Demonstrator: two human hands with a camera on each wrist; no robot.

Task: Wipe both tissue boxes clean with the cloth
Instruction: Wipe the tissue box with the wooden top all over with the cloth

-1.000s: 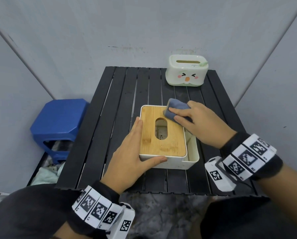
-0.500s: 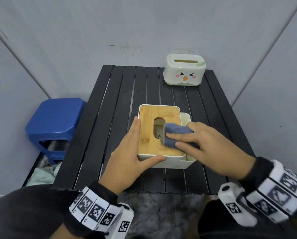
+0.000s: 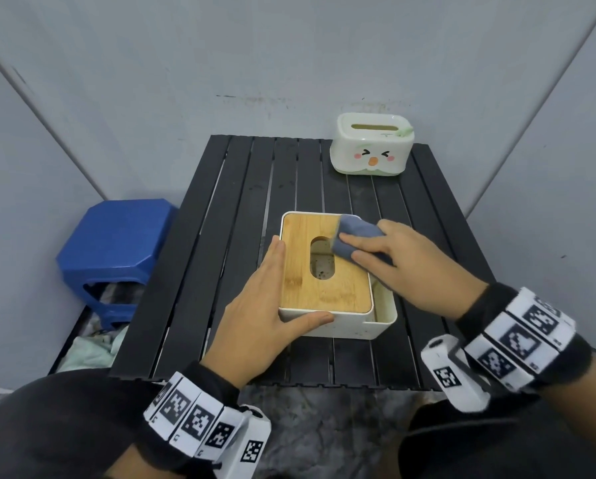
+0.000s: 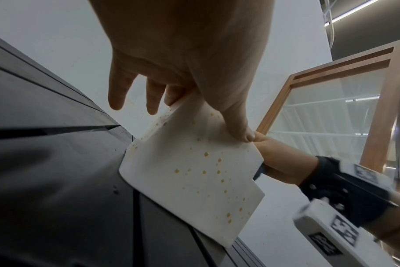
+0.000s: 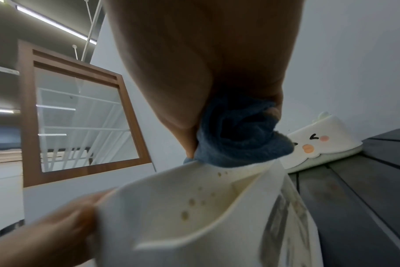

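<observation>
A white tissue box point(image 3: 338, 326) with a bamboo lid point(image 3: 324, 288) sits mid-table. My left hand point(image 3: 282, 288) braces its near left corner, fingers straight along the left wall and thumb point(image 4: 242, 133) against the spotted front wall point(image 4: 194, 171). My right hand point(image 3: 369, 250) holds a bunched blue cloth point(image 3: 355, 236) and presses it onto the lid's far right part, beside the oval slot. The cloth point(image 5: 240, 137) sits wadded under the palm above the stained rim point(image 5: 194, 207). A second cream box with a cartoon face point(image 3: 372, 146) stands untouched at the back right.
The black slatted table point(image 3: 220, 236) stands in a corner of grey walls. A blue plastic stool point(image 3: 117, 250) is beside its left edge, with pale fabric point(image 3: 89, 350) on the floor below. The face box point(image 5: 320, 142) stands just beyond the cloth.
The right hand drew the cloth from the lid's far right corner toward the near middle, then pushed it back to the far right. The left hand stayed on the box.
</observation>
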